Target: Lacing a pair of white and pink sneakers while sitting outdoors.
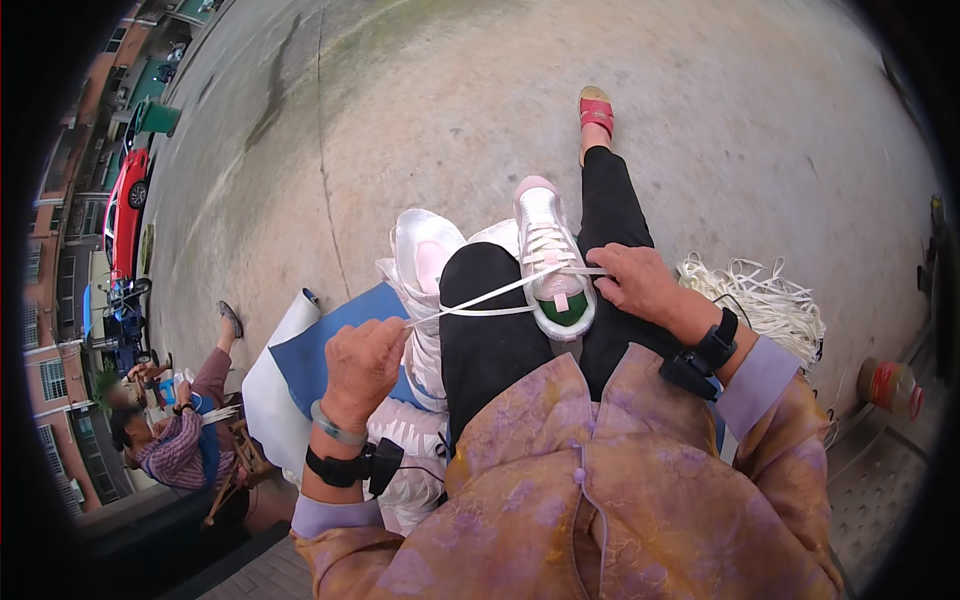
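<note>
A white and pink sneaker [540,215] with a green insole rests between my thighs, its toe pointing away from me. White shoelace [480,299] runs through its eyelets, and the loose ends stretch out to both sides. At the left, my left hand [362,362] is closed and pulls a lace length taut, well apart from the shoe. My right hand [640,283] pinches the lace just right of the shoe's collar. Beside my left leg, several more white and pink sneakers [425,255] are piled up.
A heap of white shoelaces [765,305] lies by my right leg. Farther right stands a clear plastic jar [888,388] with a red label. Blue and white sheets [325,345] are at my left. Another person [185,440] sits working at far left; a red car [127,205] is parked beyond.
</note>
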### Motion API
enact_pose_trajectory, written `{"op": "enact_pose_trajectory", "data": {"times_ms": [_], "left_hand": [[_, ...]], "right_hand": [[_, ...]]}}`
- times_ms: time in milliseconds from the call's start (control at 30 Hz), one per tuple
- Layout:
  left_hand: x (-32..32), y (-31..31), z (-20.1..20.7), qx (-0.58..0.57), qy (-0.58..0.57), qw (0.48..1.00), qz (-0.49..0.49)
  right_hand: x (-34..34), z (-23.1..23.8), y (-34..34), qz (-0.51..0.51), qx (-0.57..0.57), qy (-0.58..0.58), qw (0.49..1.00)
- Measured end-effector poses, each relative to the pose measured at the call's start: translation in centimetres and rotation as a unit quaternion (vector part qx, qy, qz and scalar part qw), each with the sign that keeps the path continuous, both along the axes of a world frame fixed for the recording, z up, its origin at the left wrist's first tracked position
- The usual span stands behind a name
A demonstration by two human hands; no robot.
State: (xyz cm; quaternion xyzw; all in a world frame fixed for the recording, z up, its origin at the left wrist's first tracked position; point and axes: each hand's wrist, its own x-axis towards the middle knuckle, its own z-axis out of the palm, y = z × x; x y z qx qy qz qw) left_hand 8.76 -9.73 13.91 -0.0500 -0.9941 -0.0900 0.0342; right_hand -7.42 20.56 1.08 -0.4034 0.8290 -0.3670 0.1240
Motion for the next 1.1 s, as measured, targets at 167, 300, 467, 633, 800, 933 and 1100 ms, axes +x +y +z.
{"op": "enact_pose_trajectory", "data": {"times_ms": [167,300,467,633,800,933,1100], "left_hand": [[2.4,-4.5,-5.8,-0.066,0.007,0.997,0.043],[5.6,-7.4,-9.5,-0.008,0.014,0.992,0.122],[7.8,-10.5,-11.2,-0.003,-0.001,0.984,0.181],[9.5,-12.1,-11.4,0.003,-0.061,0.959,0.276],[7.9,-10.6,-10.6,-0.095,-0.177,0.956,0.214],[1.8,-3.3,-6.2,0.371,-0.356,0.776,0.365],[-3.0,3.6,-6.5,0.541,-0.400,0.685,0.279]], "right_hand": [[-0.6,-0.3,2.3,0.032,0.088,0.185,0.978],[-1.2,-0.6,7.0,0.008,0.077,0.199,0.977],[-3.2,-2.5,15.7,-0.055,0.137,0.218,0.965],[-4.0,-3.5,19.7,-0.156,0.092,0.224,0.958],[-3.7,-5.6,19.5,-0.337,0.051,-0.169,0.925],[-1.8,-0.6,12.5,-0.305,-0.102,-0.511,0.797],[0.3,1.9,3.7,-0.225,-0.104,-0.656,0.713]]}}
